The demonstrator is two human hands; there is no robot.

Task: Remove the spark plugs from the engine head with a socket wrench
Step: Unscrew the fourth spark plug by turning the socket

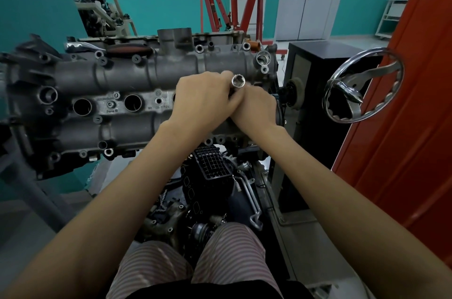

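Note:
A grey aluminium engine head (pixel 122 78) lies across the view on a stand, with two open round spark plug wells (pixel 82 107) (pixel 132 102) in its middle row. My left hand (pixel 203 98) and my right hand (pixel 256 107) are clasped together over the head's right part. Between them sticks up a shiny socket (pixel 237 81), its open end facing the camera. Both hands grip the tool below it; its shaft and handle are hidden. The wells under my hands are covered.
A chrome handwheel (pixel 362 88) juts from the stand at the right, next to a black cabinet (pixel 315 54) and an orange panel (pixel 403 127). Loose engine parts (pixel 210 188) lie below the head. A red engine hoist (pixel 220 0) stands behind.

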